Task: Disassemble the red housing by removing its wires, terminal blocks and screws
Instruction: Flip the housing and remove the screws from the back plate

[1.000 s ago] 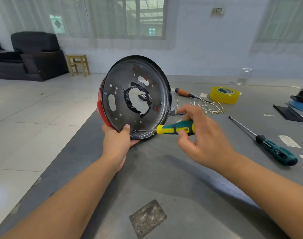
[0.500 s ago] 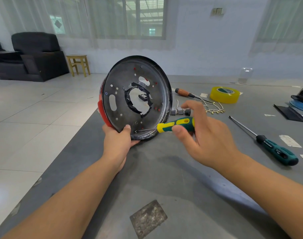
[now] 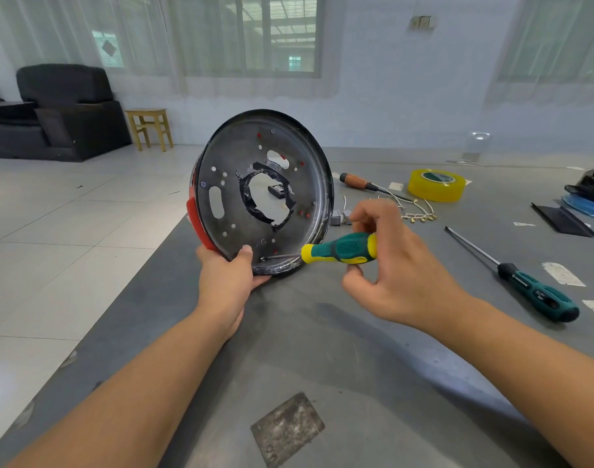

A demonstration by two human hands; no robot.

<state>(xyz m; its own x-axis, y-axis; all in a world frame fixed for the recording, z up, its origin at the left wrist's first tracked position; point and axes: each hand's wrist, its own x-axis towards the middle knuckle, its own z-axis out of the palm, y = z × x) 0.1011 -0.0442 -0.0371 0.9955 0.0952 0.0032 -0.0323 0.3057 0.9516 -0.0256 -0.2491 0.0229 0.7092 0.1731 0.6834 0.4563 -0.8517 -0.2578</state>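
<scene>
Both bare forearms reach forward from the lower edge of the view. Left hand (image 3: pixel 228 288): palm cupped under the lower rim of the housing (image 3: pixel 262 194), thumb lying up over its dark face, holding it on edge. Right hand (image 3: pixel 395 266): back turned toward the camera, wrist slightly bent, fingertips and thumb pinching the handle of the screwdriver (image 3: pixel 339 248), which points left.

At center, the housing (image 3: pixel 262 194) shows a dull grey metal plate with a glossy black rim and red plastic edge. The screwdriver (image 3: pixel 339 248) has a textured rubbery handle. The table (image 3: pixel 322 349) looks matt, scuffed grey.
</scene>
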